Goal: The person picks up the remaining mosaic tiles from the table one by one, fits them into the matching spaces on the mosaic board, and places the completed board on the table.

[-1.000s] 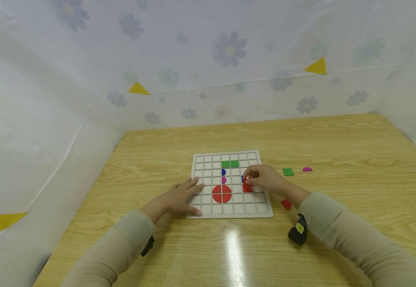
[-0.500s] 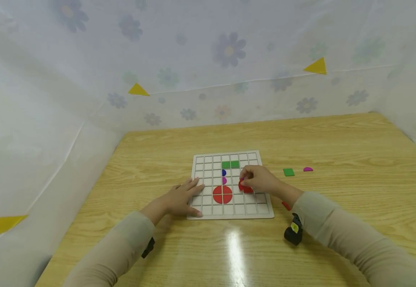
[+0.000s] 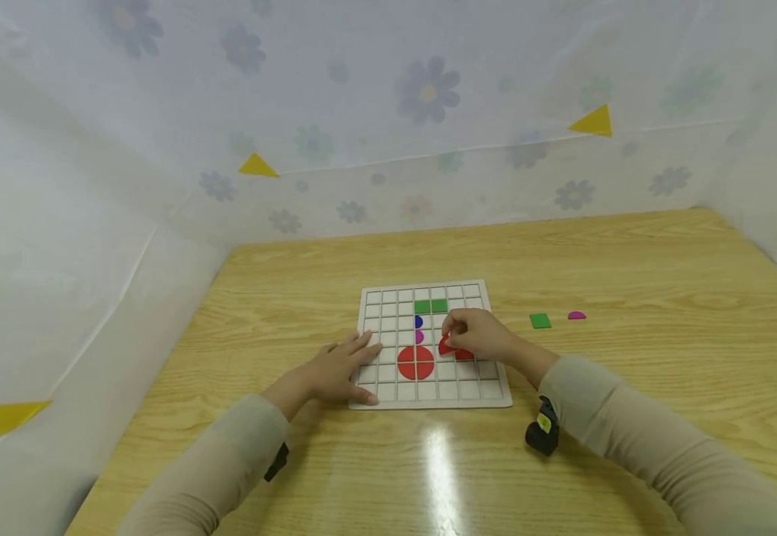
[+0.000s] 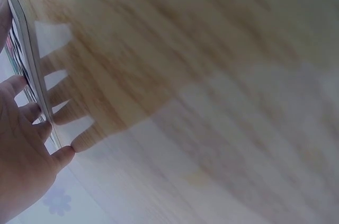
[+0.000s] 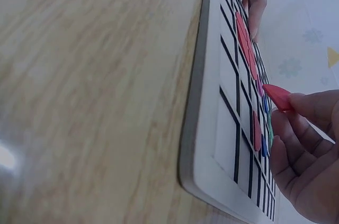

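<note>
Red piece has shifted left — right hand pinching it, long axis running from grip to left-pointing tip; left hand lies spread on the board.

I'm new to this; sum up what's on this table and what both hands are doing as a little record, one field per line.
Surface: wooden table
Board: white grid board, flat on the table
Left hand: left hand, fingers spread, resting on the board's left side
Right hand: right hand, pinching a red piece over the board
On the board, among others: four-part red circle; two green pieces side by side
Right of the board: green square; magenta half-round piece
</note>
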`<move>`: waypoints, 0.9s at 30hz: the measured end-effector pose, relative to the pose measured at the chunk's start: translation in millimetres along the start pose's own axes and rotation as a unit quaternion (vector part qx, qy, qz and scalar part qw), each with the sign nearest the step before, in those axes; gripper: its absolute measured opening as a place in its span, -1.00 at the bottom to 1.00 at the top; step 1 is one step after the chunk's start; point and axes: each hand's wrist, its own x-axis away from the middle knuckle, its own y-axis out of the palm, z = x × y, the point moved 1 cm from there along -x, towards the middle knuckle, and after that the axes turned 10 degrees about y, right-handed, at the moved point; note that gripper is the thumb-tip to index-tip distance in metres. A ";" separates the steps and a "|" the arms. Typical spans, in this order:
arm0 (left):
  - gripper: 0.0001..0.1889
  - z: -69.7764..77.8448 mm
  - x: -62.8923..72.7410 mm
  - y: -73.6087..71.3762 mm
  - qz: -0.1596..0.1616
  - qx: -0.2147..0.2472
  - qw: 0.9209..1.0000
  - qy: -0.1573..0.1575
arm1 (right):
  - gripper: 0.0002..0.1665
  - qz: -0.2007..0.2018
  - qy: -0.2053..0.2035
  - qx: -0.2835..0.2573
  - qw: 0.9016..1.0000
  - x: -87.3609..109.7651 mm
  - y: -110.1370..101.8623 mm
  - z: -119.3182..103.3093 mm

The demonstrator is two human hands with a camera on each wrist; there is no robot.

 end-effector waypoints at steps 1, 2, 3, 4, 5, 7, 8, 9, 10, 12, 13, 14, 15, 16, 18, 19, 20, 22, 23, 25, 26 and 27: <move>-0.09 0.1 0.0 -0.1 -0.001 -0.001 1.000 -0.001 | -0.92 0.000 -0.001 0.005 1.000 0.1 -0.3 -0.2; -0.10 0.1 0.0 -0.2 -0.001 -0.001 1.000 -0.001 | -0.93 -0.001 -0.002 0.008 1.000 -0.2 -0.5 0.0; -0.10 0.2 0.1 -0.5 -0.001 -0.001 1.000 -0.002 | -0.93 -0.001 -0.001 0.010 1.000 -0.5 -0.5 0.2; -0.10 0.4 0.3 -0.8 0.000 0.000 1.000 -0.001 | -0.94 -0.002 0.000 0.012 1.000 -1.2 -0.3 0.7; -0.10 0.6 0.5 -1.1 -0.001 0.001 1.000 -0.001 | -0.94 -0.003 0.000 0.014 1.000 -1.9 -0.1 1.2; -0.10 1.0 0.7 -1.4 -0.001 0.004 1.000 -0.001 | -0.95 -0.007 -0.005 0.018 1.000 -2.8 0.5 2.5; -0.10 1.3 0.8 -1.6 0.000 0.006 1.000 0.000 | -0.95 -0.008 -0.006 0.019 1.000 -3.2 1.0 3.1; -0.10 1.4 0.9 -1.5 0.000 0.007 1.000 0.000 | -0.95 -0.009 -0.006 0.019 1.000 -3.6 1.5 3.6; -0.10 1.4 0.9 -1.2 0.000 0.007 1.000 0.000 | -0.95 -0.011 -0.008 0.021 1.000 -4.0 1.9 4.3; -0.10 1.4 0.8 -0.5 -0.001 0.007 1.000 -0.002 | -0.94 -0.013 -0.010 0.023 1.000 -4.3 2.8 5.0; -0.10 1.4 0.8 -0.1 -0.001 0.007 1.000 -0.002 | -0.94 -0.013 -0.011 0.023 1.000 -4.6 3.2 5.2; -0.10 1.4 0.9 0.1 -0.001 0.007 1.000 -0.002 | -0.94 -0.013 -0.012 0.024 1.000 -4.8 3.8 5.3; -0.10 1.5 1.1 0.3 -0.002 0.008 1.000 -0.003 | -0.94 -0.013 -0.012 0.023 1.000 -4.8 4.1 5.3; -0.10 1.6 1.1 0.5 -0.002 0.011 1.000 -0.004 | -0.94 -0.013 -0.014 0.024 1.000 -4.9 4.4 5.3; -0.10 1.9 1.4 0.4 -0.002 0.015 1.000 -0.005 | -0.93 -0.011 -0.016 0.021 1.000 -4.7 4.9 5.2; -0.10 2.1 1.5 0.3 -0.001 0.016 1.000 -0.004 | -0.92 -0.009 -0.018 0.021 1.000 -4.6 4.8 5.1; -0.10 2.1 1.5 0.0 -0.002 0.016 1.000 -0.005 | -0.92 -0.007 -0.024 0.025 0.999 -4.7 4.6 5.2; -0.10 2.2 1.5 -0.6 -0.001 0.017 1.000 -0.004 | -0.91 -0.006 -0.033 0.035 0.999 -4.7 4.2 5.2; -0.10 2.3 1.8 -0.9 0.000 0.018 1.000 -0.003 | -0.91 -0.005 -0.036 0.041 0.998 -4.8 4.1 5.2; -0.11 2.2 2.0 -1.3 0.001 0.017 1.000 -0.001 | -0.90 -0.002 -0.047 0.061 0.997 -5.2 3.8 4.9; -0.11 2.1 1.9 -1.4 -0.001 0.017 1.000 -0.003 | -0.90 -0.002 -0.053 0.069 0.996 -5.5 3.7 4.7; -0.11 2.1 2.1 -1.5 -0.001 0.017 1.000 -0.004 | -0.89 -0.001 -0.055 0.076 0.996 -5.7 3.9 4.5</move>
